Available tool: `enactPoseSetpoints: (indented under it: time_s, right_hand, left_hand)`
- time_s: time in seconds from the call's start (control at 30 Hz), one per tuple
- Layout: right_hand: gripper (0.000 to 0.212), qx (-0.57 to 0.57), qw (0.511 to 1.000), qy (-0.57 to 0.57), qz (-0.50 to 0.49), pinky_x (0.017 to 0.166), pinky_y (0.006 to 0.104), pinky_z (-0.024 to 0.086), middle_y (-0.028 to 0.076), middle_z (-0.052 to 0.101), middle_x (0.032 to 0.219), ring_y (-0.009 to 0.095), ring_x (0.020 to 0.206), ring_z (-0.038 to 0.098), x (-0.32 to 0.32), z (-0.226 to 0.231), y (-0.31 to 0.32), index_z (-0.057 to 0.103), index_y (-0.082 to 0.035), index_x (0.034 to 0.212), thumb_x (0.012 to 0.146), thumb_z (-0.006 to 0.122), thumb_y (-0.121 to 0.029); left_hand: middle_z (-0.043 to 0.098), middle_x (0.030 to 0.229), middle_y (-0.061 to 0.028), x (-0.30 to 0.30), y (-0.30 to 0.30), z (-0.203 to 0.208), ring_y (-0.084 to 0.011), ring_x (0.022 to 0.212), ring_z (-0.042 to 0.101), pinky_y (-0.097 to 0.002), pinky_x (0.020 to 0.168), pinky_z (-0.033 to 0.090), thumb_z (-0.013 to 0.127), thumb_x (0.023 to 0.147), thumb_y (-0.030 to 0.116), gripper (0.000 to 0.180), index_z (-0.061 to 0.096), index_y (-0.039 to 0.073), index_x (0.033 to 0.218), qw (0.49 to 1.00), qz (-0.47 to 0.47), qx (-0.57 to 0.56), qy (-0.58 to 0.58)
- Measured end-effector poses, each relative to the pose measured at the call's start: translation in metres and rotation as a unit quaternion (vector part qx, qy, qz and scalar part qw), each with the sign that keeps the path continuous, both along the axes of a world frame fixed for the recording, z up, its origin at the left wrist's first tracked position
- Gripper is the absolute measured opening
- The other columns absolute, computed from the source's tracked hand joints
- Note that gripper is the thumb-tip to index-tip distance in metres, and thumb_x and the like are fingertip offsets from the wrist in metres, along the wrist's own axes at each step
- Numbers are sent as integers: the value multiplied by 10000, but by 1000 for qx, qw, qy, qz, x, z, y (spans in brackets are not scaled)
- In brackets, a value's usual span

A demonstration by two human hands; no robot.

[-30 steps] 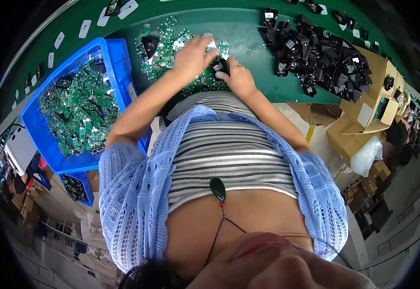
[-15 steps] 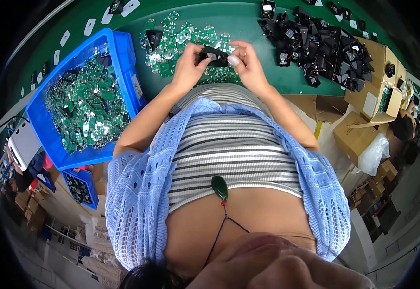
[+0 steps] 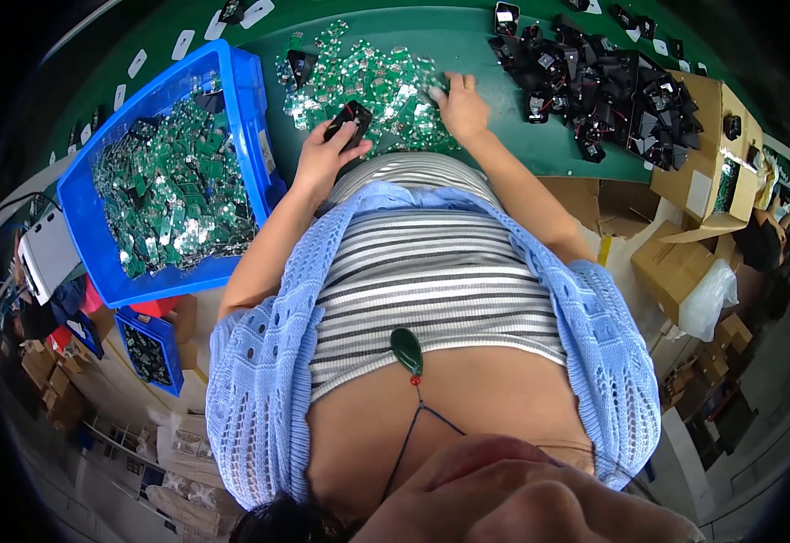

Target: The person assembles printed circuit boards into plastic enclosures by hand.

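Observation:
My left hand [image 3: 321,161] is closed around a small black plastic housing [image 3: 352,123], which it holds tilted over the near edge of the bench. A loose pile of small green circuit boards [image 3: 372,77] lies in front of me. At the pile's right edge, my right hand [image 3: 464,107] reaches down with its thumb and fingers apart. Its fingertips are slightly blurred by the boards, and I make out nothing held in them. Another black housing [image 3: 300,68] rests at the pile's left side.
Left of me, a blue bin [image 3: 259,136] is full of green boards. Many black housings with red wires [image 3: 585,86] are heaped at the right of the green bench [image 3: 504,149]. Beside them stands an open cardboard box [image 3: 685,192]. White flat pieces [image 3: 182,45] lie along the far left.
My hands have moved apart. The black housing, earlier between both hands, has gone left and nearer to me in my left hand. My right hand has let go of it and moved onto the boards.

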State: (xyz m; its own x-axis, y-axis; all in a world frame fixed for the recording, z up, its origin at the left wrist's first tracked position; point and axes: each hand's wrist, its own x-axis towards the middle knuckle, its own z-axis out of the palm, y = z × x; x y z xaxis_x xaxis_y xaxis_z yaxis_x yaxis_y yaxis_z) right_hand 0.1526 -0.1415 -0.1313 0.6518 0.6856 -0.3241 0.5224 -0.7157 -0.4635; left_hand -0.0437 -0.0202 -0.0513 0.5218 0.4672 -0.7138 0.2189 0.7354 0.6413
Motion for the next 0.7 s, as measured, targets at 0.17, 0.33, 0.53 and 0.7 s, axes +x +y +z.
enactPoseSetpoints:
  time_s: [0.17,0.33,0.53,0.7]
  right_hand:
    - [510,27,990,-134,-20,826,416,419,133,493,1090,302,1034,485,7,-11,33,519,-37,1091,749,644,-394]
    - [454,-5,981,-168,91,835,418,365,126,505,1052,262,1024,469,9,-6,48,568,-52,1013,704,687,-362]
    - [416,75,969,-159,175,863,407,336,47,565,965,233,992,495,24,-21,43,576,-127,1033,705,679,-362]
    - [345,92,992,80,13,883,415,329,27,596,908,230,966,521,20,-21,57,594,-177,1011,719,660,-348]
  left_hand:
    - [567,986,-169,14,-6,20,-229,827,633,-293,756,525,566,843,57,304,437,-62,1091,997,-22,57,-40]
    - [578,889,-89,20,-13,20,-142,796,576,-250,716,450,592,777,24,268,470,-19,1012,983,-45,173,-36]
    - [591,864,-70,14,-4,28,-108,768,546,-233,696,420,632,775,54,244,506,6,979,987,-40,157,-23]
    - [613,902,-107,15,-4,37,-174,796,623,-271,701,500,580,835,60,188,490,-26,976,995,-24,82,-54]
